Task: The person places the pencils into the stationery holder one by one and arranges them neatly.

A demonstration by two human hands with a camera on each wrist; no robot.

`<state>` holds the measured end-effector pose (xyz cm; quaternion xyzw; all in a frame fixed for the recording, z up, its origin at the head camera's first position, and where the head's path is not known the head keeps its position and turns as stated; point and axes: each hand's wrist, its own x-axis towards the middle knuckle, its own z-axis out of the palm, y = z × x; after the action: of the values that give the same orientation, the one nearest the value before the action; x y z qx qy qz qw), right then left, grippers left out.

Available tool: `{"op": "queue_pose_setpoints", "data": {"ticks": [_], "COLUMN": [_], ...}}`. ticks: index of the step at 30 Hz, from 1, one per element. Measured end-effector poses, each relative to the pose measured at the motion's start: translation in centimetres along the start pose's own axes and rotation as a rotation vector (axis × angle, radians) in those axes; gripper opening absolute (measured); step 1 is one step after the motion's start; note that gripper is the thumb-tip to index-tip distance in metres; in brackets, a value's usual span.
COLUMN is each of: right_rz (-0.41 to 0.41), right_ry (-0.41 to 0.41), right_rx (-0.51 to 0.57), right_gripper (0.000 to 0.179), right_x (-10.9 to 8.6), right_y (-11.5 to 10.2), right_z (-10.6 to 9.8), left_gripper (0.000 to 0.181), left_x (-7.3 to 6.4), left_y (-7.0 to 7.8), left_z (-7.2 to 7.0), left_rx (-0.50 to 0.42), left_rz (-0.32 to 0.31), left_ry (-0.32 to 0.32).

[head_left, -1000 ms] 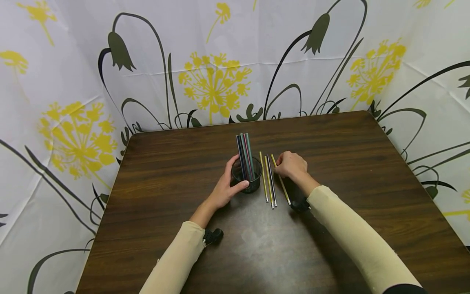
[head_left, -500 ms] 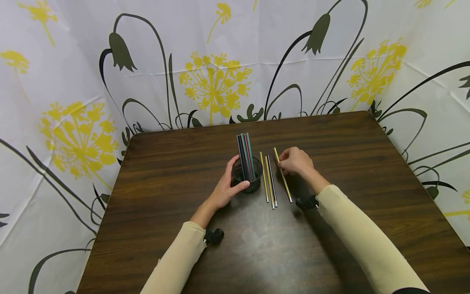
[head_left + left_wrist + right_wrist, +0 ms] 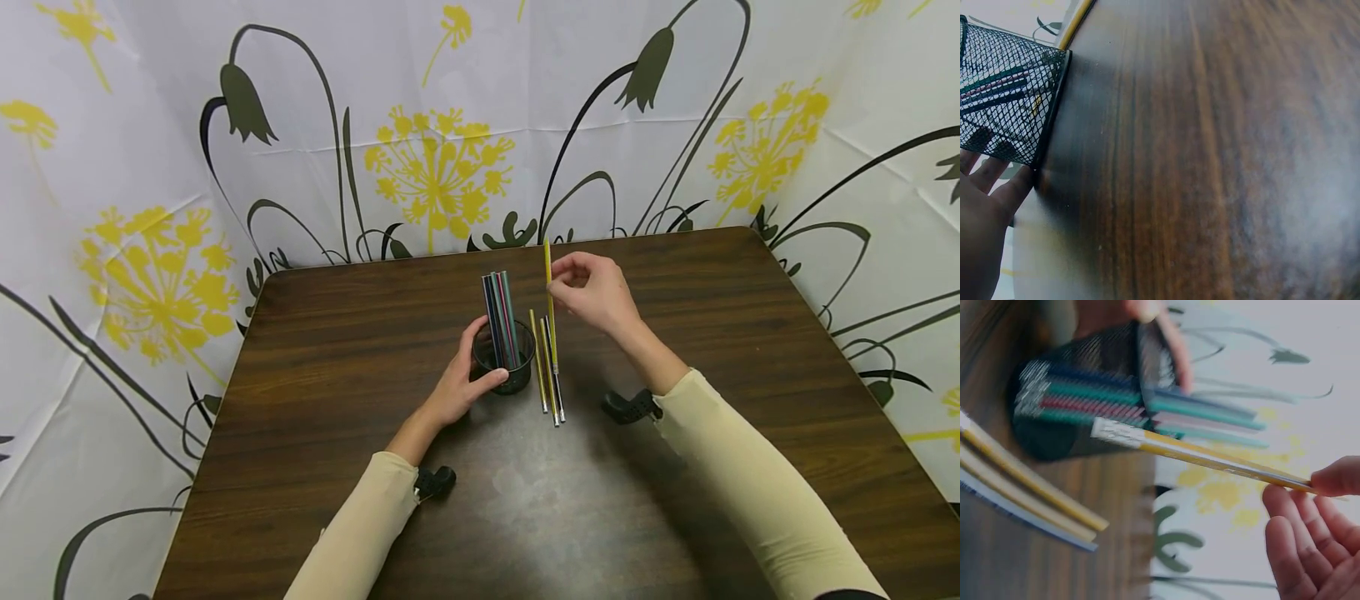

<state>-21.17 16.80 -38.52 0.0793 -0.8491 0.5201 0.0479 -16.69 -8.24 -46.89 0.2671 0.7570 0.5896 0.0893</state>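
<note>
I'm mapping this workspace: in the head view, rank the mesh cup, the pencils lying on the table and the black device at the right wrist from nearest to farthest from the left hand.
From the left hand:
1. Mesh cup: in its grip.
2. Pencils: just right of the cup.
3. Black device: farther right.

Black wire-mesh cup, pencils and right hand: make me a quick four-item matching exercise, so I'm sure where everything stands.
1. Black wire-mesh cup
2. Dark, teal and red pencils
3. Three loose slim pencils, two yellow and one dark
4. Bare right hand

A. Lying on the brown wood-grain table
B. Pinching a raised yellow pencil
C. Held by the left hand
D. Standing inside the cup

Pairs: 1-C, 2-D, 3-A, 4-B
</note>
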Motion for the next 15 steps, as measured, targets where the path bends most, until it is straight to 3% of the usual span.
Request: {"op": "queue_pose_setpoints", "data": {"ticks": [4, 8, 11, 15], "right_rz": [-0.080, -0.136, -0.162, -0.184], "right_ry": [0.043, 0.069, 0.074, 0.063], "right_rx": [0.142, 0.212, 0.192, 0.085], "right_gripper": [0.014, 0.012, 0.011, 0.011], "right_x": [-0.4, -0.7, -0.8, -1.0], "right_y": [-1.9, -3.1, -3.2, -2.5], "right_z": [0.3, 0.9, 1.8, 3.3], "left_gripper": [0.080, 0.080, 0.080, 0.080], "left_x": [0.0, 0.0, 0.0, 0.1], "left_y": [-0.2, -0.1, -0.1, -0.1], "left_z": [0.0, 0.0, 0.0, 0.0], "left_rx": [-0.017, -0.017, -0.012, -0.021], "left_rz": [0.003, 0.002, 0.000, 0.011], "left_ry": [0.009, 0.014, 0.012, 0.010]}}
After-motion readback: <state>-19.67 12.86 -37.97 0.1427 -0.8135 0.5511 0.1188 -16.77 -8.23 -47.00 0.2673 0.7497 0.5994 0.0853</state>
